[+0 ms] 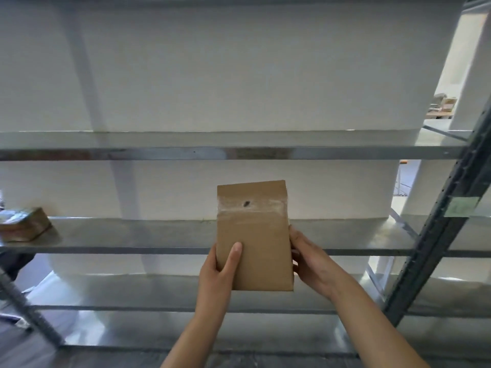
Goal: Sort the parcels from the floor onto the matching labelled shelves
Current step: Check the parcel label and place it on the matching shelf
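Note:
A brown cardboard parcel [255, 232] with a strip of clear tape and a small dark mark near its top is held upright in front of the metal shelving. My left hand [220, 272] grips its lower left edge, thumb lying on the front face. My right hand [310, 258] holds its right side. The parcel hangs in front of the middle shelf [132, 235], with its top reaching toward the shelf above [159, 152]. No label on the parcel's visible face can be read.
Another taped parcel [24, 224] lies at the left end of the middle shelf. A dark perforated upright [446, 216] stands at the right, with a pale tag on it. A lower shelf [132, 296] sits below, and a white wall is behind.

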Motion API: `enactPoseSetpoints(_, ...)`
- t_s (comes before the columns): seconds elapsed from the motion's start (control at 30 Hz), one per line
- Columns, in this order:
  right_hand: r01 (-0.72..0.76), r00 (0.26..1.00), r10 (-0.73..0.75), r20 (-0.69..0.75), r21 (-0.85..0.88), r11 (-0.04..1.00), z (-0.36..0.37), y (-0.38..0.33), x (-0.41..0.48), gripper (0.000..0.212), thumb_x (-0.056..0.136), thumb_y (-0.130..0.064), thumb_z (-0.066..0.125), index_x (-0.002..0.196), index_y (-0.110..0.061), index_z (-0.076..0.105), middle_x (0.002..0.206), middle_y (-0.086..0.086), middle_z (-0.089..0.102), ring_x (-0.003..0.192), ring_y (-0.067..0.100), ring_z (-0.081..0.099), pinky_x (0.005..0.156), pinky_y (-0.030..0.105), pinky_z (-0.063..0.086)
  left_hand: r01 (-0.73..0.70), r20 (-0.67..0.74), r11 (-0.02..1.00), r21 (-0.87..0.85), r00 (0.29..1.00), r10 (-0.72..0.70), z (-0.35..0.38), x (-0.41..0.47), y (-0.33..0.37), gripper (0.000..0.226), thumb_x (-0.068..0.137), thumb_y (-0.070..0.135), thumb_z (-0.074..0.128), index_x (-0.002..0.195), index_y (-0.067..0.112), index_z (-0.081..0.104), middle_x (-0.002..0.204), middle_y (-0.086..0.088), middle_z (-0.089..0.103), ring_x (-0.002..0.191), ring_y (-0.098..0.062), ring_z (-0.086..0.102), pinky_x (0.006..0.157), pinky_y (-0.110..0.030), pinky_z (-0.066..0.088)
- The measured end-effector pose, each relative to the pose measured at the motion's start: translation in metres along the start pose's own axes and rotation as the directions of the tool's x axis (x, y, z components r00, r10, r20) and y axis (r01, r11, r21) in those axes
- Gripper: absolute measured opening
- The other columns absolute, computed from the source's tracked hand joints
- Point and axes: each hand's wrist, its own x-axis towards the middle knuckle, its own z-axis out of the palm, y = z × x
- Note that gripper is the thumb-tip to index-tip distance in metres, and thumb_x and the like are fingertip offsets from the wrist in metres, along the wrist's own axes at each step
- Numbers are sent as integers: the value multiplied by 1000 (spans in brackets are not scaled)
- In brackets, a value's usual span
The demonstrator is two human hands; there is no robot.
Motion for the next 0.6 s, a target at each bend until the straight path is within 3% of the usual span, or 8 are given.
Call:
enactPoseSetpoints(0.1, 40, 999, -39, -28, 16, 999, 0, -7, -11, 57, 84, -60, 62, 127, -23, 66, 128, 18, 67, 104, 31, 62, 89, 44, 49, -1, 5, 1000, -21, 1000, 1, -3, -2, 6, 42, 90, 47, 62, 125, 23, 64, 114, 7, 72, 101, -6, 68, 71, -15, 55)
enactPoseSetpoints(0.2, 77, 996, -76, -49, 21, 997, 1, -16, -18, 52, 84, -51, 66, 123, -18, 69, 126, 17, 69, 108, 35, 67, 99, 48, 52, -23, -8, 999, -22, 1000, 22, -9, -1, 10, 34, 94, 42, 63, 122, 23, 66, 111, 8, 73, 95, -1, 69, 67, -12, 53)
enactPoseSetpoints(0.27, 94, 993, -92, -67, 21, 995, 4, -20, -22, 51, 84, -49, 67, 122, -16, 68, 124, 15, 70, 107, 30, 67, 94, 43, 53, -40, -19, 999, -4, 999, 40, -13, -2, 10, 32, 95, 41, 62, 121, 24, 67, 111, 9, 73, 92, 3, 68, 68, -11, 51)
enactPoseSetpoints(0.37, 120, 991, -116, -58, 59, 991, 14, -27, -28, 50, 83, -48, 68, 124, -19, 63, 114, 4, 75, 104, 17, 68, 83, 32, 51, -55, -37, 998, 3, 998, 55, -17, -3, 10, 34, 97, 36, 60, 130, 26, 63, 119, 8, 71, 104, 0, 65, 78, -14, 49)
enactPoseSetpoints(0.53, 121, 990, -125, 58, 69, 990, 25, -41, -38, 39, 91, -45, 63, 128, -31, 62, 121, -2, 74, 108, 14, 72, 85, 34, 57, -25, -31, 999, -21, 999, 24, -19, 2, 9, 50, 97, 43, 56, 145, 32, 53, 136, 6, 64, 123, -11, 60, 107, -36, 48)
enactPoseSetpoints(0.6, 110, 990, -117, 75, 90, 990, 26, -43, -41, 41, 92, -44, 63, 130, -31, 62, 120, -3, 75, 108, 14, 72, 88, 36, 58, -32, -40, 999, -43, 999, 30, -16, 1, 11, 53, 97, 43, 54, 149, 33, 48, 140, 7, 60, 123, -10, 57, 106, -33, 46)
